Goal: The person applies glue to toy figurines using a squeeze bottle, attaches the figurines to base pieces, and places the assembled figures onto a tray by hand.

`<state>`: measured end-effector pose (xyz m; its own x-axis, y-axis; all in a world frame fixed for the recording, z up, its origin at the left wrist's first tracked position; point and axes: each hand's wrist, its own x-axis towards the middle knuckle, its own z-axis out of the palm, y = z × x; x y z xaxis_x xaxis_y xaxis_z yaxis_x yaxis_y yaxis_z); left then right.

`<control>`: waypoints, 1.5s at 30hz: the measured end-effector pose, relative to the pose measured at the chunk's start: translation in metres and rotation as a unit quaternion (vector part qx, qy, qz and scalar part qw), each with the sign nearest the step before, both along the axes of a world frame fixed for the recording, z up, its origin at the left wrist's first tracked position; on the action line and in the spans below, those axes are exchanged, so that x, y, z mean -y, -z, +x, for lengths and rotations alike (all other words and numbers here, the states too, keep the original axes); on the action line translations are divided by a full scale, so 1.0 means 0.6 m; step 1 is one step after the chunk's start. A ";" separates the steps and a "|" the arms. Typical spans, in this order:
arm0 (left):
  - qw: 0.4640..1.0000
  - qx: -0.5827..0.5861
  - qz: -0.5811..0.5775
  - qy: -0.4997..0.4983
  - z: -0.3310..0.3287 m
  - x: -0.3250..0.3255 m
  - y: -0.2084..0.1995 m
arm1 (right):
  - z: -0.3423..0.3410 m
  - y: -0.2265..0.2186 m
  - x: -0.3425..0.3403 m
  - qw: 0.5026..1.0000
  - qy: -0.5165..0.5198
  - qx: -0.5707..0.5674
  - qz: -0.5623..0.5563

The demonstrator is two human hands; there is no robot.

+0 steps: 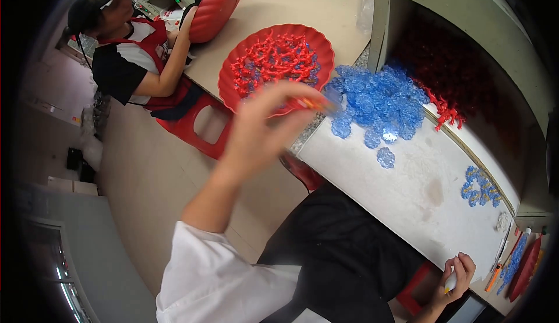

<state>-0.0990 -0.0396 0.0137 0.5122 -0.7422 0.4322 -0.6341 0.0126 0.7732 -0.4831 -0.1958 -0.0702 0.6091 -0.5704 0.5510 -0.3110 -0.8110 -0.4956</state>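
My left hand (259,128), blurred by motion, is raised between the red scalloped bowl and the blue heap. Its thumb and fingers pinch a small red piece with a blue end (314,103); the smear hides its exact shape. At the lower right, my right hand (460,273) is closed round a small white tube with a yellow tip (450,282), beside the front edge of the white worktop. Red twig-like pieces and some blue ones fill the scalloped bowl (329,61). Clear blue flower-shaped plastic discs (381,99) lie heaped on the worktop, with one disc (385,158) apart.
Red branching pieces (447,110) lie by the dark opening of a pale green cabinet (466,9). A small blue cluster (480,188) rests farther right on the worktop (402,201). A co-worker (140,61) at the upper left holds another red bowl (216,10). Pens (494,277) lie at the right edge.
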 end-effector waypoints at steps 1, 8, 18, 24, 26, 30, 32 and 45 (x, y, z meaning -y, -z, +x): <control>0.985 0.153 0.059 -0.046 0.041 -0.018 -0.013 | 0.003 0.000 -0.001 1.000 0.000 0.001 -0.001; 0.927 0.272 0.254 0.036 0.132 -0.030 -0.001 | 0.035 -0.007 -0.012 0.999 -0.030 -0.007 0.027; 0.880 0.309 0.360 0.030 0.143 -0.021 0.016 | 0.030 -0.002 -0.014 0.999 -0.028 -0.025 0.030; 0.859 0.335 0.386 0.032 0.149 0.002 0.027 | 0.029 -0.012 -0.019 0.999 -0.007 -0.024 0.039; 0.861 0.338 0.379 0.030 0.147 0.007 0.025 | 0.031 -0.018 -0.019 0.998 0.004 -0.034 0.047; 0.866 0.389 0.313 -0.016 0.101 0.007 -0.014 | 0.046 -0.009 -0.001 0.998 -0.038 0.006 0.056; 0.890 0.397 0.222 0.010 0.060 0.060 -0.030 | 0.036 -0.002 0.001 0.997 -0.039 0.017 0.070; 0.872 0.435 0.193 0.117 -0.131 0.457 0.122 | -0.027 0.023 -0.013 0.991 0.012 0.067 0.115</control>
